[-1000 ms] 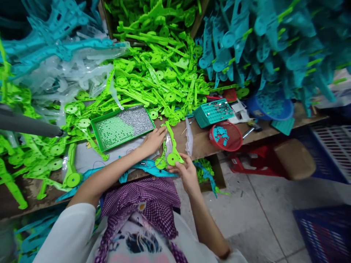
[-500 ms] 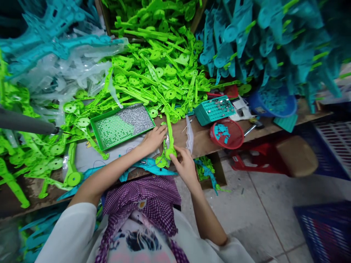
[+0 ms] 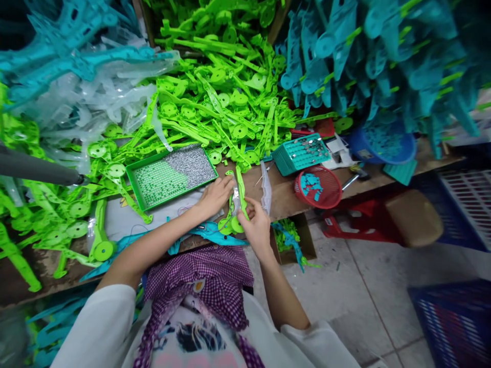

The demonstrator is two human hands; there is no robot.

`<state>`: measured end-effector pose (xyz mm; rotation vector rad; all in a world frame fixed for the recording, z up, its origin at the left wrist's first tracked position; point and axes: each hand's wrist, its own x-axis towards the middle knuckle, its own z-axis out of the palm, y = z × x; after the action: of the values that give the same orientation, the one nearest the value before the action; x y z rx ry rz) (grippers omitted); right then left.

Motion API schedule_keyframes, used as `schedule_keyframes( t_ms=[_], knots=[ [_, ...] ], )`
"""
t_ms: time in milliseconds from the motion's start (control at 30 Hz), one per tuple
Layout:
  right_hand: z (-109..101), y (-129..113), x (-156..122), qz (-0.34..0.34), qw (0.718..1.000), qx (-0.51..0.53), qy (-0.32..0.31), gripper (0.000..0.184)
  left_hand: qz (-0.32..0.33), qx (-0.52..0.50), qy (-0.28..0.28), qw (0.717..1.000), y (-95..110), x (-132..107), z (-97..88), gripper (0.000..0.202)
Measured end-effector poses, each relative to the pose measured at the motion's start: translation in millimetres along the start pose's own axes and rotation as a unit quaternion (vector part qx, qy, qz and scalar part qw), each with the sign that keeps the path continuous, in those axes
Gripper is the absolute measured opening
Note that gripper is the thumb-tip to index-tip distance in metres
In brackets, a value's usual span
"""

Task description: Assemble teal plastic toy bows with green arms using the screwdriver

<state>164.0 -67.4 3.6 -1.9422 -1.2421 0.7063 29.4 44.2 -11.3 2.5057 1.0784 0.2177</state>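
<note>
My right hand [image 3: 258, 225] is closed on a long lime-green plastic part [image 3: 241, 186] with a round disc at its lower end. Just left of it lies a second green part [image 3: 225, 226], also disc-ended, with a clear plastic strip [image 3: 236, 198] along it. My left hand [image 3: 215, 197] has its fingers bent over this second part's upper end, seemingly gripping it. Under both discs a blue plastic piece [image 3: 217, 234] lies along the table edge. Beside my left hand stands a green tray [image 3: 153, 184] with small metal pieces in it.
Heaped green parts [image 3: 226, 102] cover the back of the table [image 3: 284, 197]. Clear parts [image 3: 111, 97] and blue parts are piled at left. To the right stand a teal tray stack [image 3: 286, 158], a red basket [image 3: 318, 199] and a blue basin [image 3: 383, 153]. A dark rod [image 3: 42, 166] juts in from the left.
The green part in my right hand has shifted slightly down and turned on its side, showing more of the clear strip. My left hand has barely moved.
</note>
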Motion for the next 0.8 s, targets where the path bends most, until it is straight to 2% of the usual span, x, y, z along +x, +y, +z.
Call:
schedule_keyframes(
  t_ms=[133, 267, 400, 800],
  knots=[
    [1, -4, -12, 0.015, 1.000, 0.018, 0.002, 0.040, 0.008, 0.002, 0.003, 1.000, -1, 1, 3.3, 0.044],
    [5, -5, -16, 0.014, 1.000, 0.007, 0.007, 0.041, 0.002, 0.021, -0.002, 1.000, 1, 3, 5.6, 0.045],
    [8, -2, -13, -0.015, 1.000, -0.004, 0.012, 0.040, -0.011, 0.011, 0.000, 1.000, 2, 4, 5.2, 0.044],
    [11, -7, -10, -0.061, 0.995, -0.076, 0.004, 0.039, 0.027, 0.038, -0.006, 0.999, 4, 0, -1.8, 0.050]
  ],
)
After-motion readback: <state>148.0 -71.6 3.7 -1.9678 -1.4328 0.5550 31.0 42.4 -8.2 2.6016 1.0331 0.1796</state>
